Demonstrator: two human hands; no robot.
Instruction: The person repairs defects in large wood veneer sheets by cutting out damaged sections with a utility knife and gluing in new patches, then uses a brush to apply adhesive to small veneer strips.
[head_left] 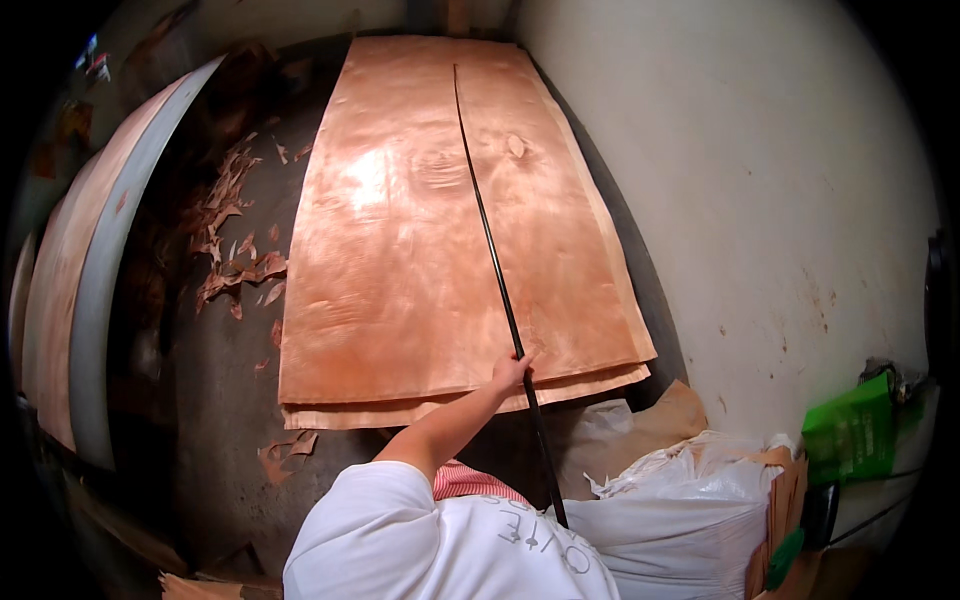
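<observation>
My left hand (512, 370) is wrapped round a long, thin black rod (492, 245). The arm reaches across in front of my body. Away from me the rod tapers over the middle of a stack of reddish-brown wood veneer sheets (400, 290), its thin tip near their far end. I cannot tell whether the tip touches the top sheet. Toward me, the thick end slants down beside my white shirt. Light glares off the left part of the top sheet, and the near edges of the sheets lie slightly out of line. My right hand does not show.
Torn veneer scraps (240, 270) litter the dark floor (215, 390) left of the stack. Large curved-looking panels (95, 270) stand at the far left. A pale wall (760, 200) borders the right side. White sacking (660, 530) and a green bag (850, 430) are at the lower right.
</observation>
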